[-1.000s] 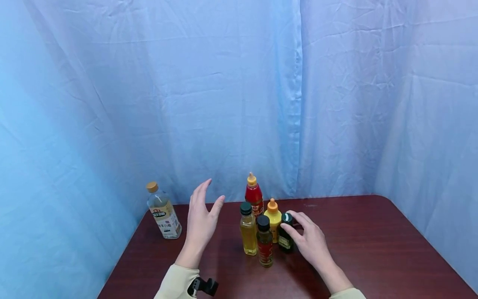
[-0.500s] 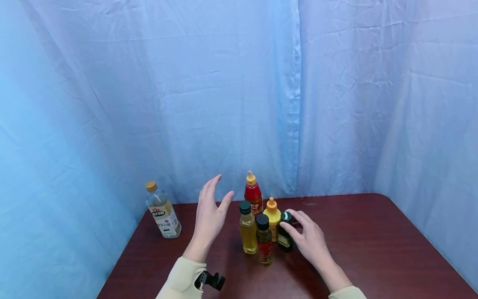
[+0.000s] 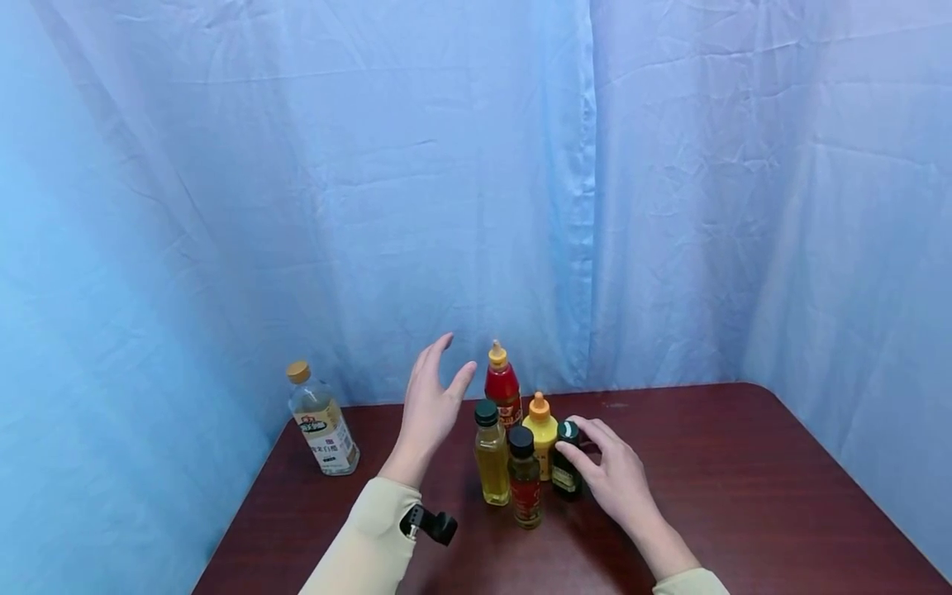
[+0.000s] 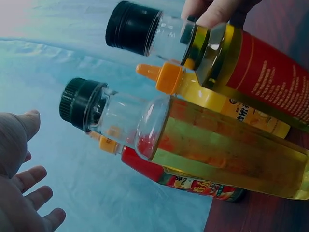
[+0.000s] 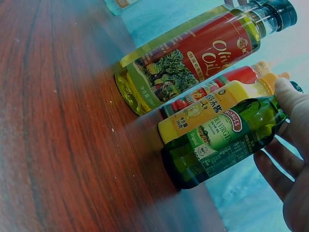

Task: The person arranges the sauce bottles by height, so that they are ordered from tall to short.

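A pale blue curtain (image 3: 409, 165) hangs in creases from the left side to the right behind a dark reddish-brown, wood-grained tabletop (image 3: 744, 487), whose rounded far corner shows towards two o'clock of the bottle group.

Leftmost, well apart from the group at between nine and ten o'clock, stands a clear bottle (image 3: 325, 430) with an orange-brown cap and a white-and-tan label; its liquid level is hard to read. Next, the left hand (image 3: 430, 409) hovers with its grip wide, thumb and fingers well parted, clear of every bottle, at ten o'clock of the square oil bottle (image 3: 492, 467). That one has a green cap, with golden oil filling its body below a clear neck. Behind it is a red squeeze bottle (image 3: 502, 385) with a yellow nozzle. Nearest the person stands a red-labelled olive oil bottle (image 3: 526, 497), black-capped, with yellow-green oil inside. At one o'clock from it is a yellow squeeze bottle (image 3: 540, 436) with an orange nozzle, its wall opaque. At two o'clock, the dark green olive oil bottle (image 3: 566, 481) stands upright beside the yellow one; the right hand (image 3: 621, 479), at its three o'clock, holds it near the cap in a narrow grip.
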Demonstrator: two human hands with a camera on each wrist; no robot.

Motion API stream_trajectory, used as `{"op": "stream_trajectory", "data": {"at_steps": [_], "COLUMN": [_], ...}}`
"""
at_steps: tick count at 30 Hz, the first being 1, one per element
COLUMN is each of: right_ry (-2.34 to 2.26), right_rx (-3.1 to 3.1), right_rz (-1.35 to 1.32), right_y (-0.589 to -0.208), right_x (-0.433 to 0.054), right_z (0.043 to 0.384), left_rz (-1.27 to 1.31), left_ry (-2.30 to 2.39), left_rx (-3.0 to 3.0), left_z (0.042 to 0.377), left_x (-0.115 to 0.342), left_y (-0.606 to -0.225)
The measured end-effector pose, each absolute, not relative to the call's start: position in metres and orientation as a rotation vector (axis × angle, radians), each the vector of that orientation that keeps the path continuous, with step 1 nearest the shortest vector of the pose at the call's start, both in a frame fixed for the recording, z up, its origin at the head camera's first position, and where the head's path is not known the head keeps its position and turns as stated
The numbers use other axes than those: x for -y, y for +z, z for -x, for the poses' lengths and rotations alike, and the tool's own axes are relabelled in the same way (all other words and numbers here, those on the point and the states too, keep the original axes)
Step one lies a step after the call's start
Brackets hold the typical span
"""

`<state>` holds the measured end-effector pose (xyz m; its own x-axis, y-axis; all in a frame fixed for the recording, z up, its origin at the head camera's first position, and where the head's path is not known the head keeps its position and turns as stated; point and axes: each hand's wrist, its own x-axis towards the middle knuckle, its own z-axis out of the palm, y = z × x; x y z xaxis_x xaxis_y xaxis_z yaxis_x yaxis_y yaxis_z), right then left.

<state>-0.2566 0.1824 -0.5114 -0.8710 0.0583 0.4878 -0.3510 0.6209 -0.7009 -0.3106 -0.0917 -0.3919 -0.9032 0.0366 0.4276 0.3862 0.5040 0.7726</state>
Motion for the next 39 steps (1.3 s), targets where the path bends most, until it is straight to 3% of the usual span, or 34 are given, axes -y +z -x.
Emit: {"op": "stream_trajectory", "data": {"at_steps": [16, 39], "right_ry": [1.2, 1.195], "right_rx": [2.369, 2.335], "right_rz": [-0.225, -0.251], "right_y": [-0.514, -0.512], "right_x": [-0.181, -0.181], "right_z": [0.256, 0.256], "left_rz": [0.379, 0.392], "left_ry": [-1.387, -1.511], "left_rx": [2.477, 2.553], "left_z": [0.346, 0.371], "left_x": [0.073, 0.058], "left_y": [-0.396, -0.409]}}
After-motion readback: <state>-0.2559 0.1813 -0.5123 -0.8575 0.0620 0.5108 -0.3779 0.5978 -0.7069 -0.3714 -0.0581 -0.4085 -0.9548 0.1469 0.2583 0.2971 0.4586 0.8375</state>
